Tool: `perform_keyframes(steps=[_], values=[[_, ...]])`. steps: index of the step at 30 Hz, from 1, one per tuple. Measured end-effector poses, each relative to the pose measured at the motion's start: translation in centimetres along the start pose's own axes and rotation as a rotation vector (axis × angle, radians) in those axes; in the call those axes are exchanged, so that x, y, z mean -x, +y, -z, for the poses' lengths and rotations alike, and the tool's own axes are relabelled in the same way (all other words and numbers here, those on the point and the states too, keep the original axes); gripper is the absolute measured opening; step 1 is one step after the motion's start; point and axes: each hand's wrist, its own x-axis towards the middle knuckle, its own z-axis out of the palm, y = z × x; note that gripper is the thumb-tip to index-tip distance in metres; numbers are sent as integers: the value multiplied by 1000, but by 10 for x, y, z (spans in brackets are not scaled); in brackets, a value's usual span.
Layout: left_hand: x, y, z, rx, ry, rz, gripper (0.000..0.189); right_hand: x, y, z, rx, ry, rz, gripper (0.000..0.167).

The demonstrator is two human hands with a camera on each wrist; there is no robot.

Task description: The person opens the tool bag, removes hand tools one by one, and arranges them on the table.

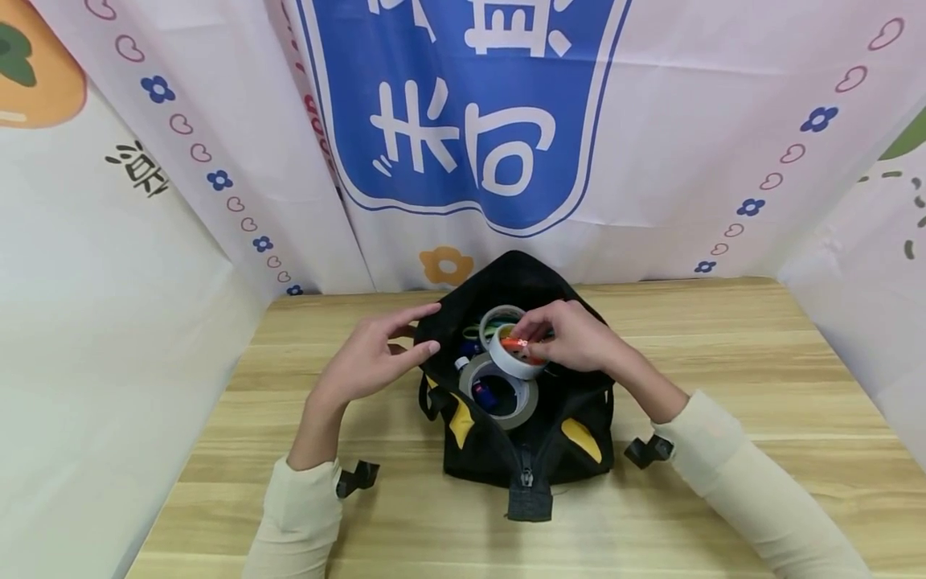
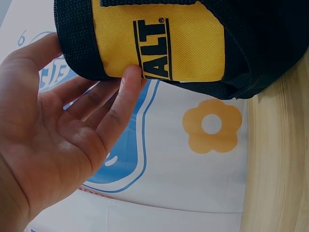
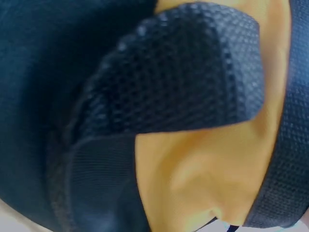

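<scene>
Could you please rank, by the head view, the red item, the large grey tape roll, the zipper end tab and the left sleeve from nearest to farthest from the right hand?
From the right hand:
1. Red item: at its fingertips.
2. Large grey tape roll: inside the bag.
3. Zipper end tab: on the bag's near side.
4. Left sleeve: across, at lower left.

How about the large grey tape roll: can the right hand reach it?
Probably yes: the black bag is open and the large grey tape roll mostly uncovered, though the white tape roll overlaps it and the right hand pinches an orange item.
</scene>
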Motion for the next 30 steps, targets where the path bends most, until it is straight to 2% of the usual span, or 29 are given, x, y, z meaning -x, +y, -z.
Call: perform_keyframes(steps=[8,14,18,24,30], values=[[-1,0,-1,32,-13,-13,55,9,-15,20,-19,109,-35,20],[0,0,-1,27,-16,-14,55,24,-21,43,-72,216,-23,27],[1,-1,-1,31,-14,-11,54,38,-21,59,-124,303,-44,27],[2,-1,0,27,-13,-14,55,59,-7,82,-182,430,-107,31],[2,-1,1,28,-11,-16,55,73,21,90,-251,516,-129,33]])
